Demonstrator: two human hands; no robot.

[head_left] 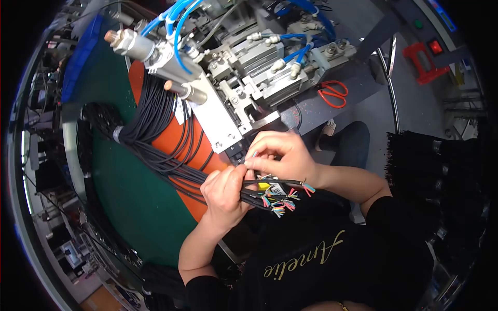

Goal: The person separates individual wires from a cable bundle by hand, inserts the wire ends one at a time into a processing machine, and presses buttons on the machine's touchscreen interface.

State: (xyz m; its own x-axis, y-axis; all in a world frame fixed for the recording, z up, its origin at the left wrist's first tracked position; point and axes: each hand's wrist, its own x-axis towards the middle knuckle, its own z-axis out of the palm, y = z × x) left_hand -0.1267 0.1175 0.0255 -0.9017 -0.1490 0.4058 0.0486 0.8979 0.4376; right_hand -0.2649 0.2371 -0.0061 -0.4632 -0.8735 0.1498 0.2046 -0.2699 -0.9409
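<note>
Clutching black cables (150,155) that run left to right across the body, the left hand (224,194) sits just beside the right hand (285,155), its fingertips pinched on coloured wires (254,154) near the machine (270,62).

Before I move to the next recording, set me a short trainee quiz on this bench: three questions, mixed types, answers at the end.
1. Multiple choice: what colour are the tubes fitted to the metal machine?
A) green
B) blue
C) yellow

2. True or false: the red-handled scissors lie apart from both the left hand and the right hand.

3. Fill in the blank: the ____ hand is wrapped round the black cables, with coloured wire ends fanning out beyond it.

Key: 1. B; 2. True; 3. left
</note>
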